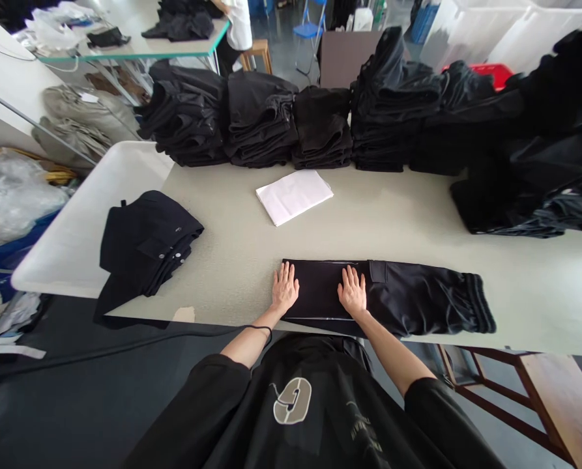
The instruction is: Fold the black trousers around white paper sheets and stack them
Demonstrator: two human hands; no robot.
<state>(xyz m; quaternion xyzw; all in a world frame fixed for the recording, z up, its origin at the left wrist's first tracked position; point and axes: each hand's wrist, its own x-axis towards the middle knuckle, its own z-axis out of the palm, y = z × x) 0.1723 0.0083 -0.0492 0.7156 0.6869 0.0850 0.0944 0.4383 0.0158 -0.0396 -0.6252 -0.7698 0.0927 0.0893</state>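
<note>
Along the near edge of the table [398, 215], a black garment [422, 296] lies stretched flat, my left hand [285, 290] palm down at its left end and my right hand [352, 293] palm down just left of its pocket flap [378, 271], both with fingers extended and gripping nothing. At the near left corner, a dark folded pile [146, 244] overlaps a white tub [66, 254]. Beyond my hands lie white papers [294, 195], and folded black stacks [261, 124] line the far edge.
</note>
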